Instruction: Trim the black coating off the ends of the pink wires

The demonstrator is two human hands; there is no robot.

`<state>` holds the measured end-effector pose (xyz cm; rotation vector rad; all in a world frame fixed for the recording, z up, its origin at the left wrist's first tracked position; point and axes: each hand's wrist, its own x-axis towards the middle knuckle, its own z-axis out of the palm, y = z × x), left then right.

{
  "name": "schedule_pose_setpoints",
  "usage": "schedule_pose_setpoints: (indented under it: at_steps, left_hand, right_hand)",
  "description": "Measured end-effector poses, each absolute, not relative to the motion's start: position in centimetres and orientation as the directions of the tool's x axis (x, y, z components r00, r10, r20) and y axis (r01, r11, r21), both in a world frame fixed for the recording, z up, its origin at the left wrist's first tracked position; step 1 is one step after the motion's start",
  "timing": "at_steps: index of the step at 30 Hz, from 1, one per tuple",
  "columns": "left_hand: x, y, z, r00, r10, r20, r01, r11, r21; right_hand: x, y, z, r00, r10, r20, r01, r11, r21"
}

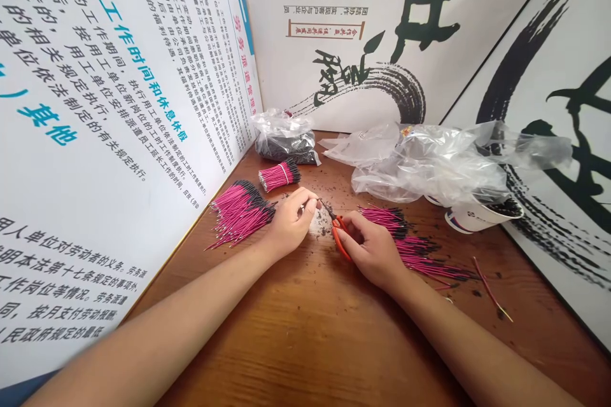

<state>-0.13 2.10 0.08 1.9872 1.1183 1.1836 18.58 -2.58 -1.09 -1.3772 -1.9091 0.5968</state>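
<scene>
My left hand [291, 222] pinches a thin wire end, too small to make out clearly, just above the table. The tips of orange-handled scissors [340, 235], held in my right hand [370, 251], reach that pinch. Left of my hands lies a loose bundle of pink wires with black ends [241, 213]. Behind it sits a smaller bundle [280, 175], tied with a white band. Another pink wire pile [401, 241] spreads under and right of my right hand. Black trimmings [319, 222] are scattered between my hands.
The wooden table [305, 343] meets tall printed boards [109, 76] on the left and calligraphy boards [382, 25] behind and right. A plastic bag of black bits [285, 143], crumpled clear plastic [429, 162] and a tipped white paper cup [482, 215] lie at the back.
</scene>
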Motion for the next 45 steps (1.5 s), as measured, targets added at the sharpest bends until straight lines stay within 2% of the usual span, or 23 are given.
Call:
schedule_pose_setpoints:
  at_steps: [18,40,45]
  left_hand:
    - [-0.19,2.13,0.06,0.287,0.866,0.41,0.358,-0.494,0.792]
    - [-0.2,2.12,0.25,0.274,0.877,0.395,0.362,-0.474,0.802]
    - [-0.29,2.07,0.03,0.245,0.895,0.373,0.325,-0.438,0.838]
  right_hand:
    - [18.59,-2.68,-1.06,-0.19,0.951,0.244,0.609,0.309,-0.73]
    - [18.58,-2.62,-0.88,-0.202,0.946,0.255,0.642,0.325,-0.695]
    - [18.56,-2.58,-1.08,-0.209,0.946,0.25,0.639,0.325,-0.697]
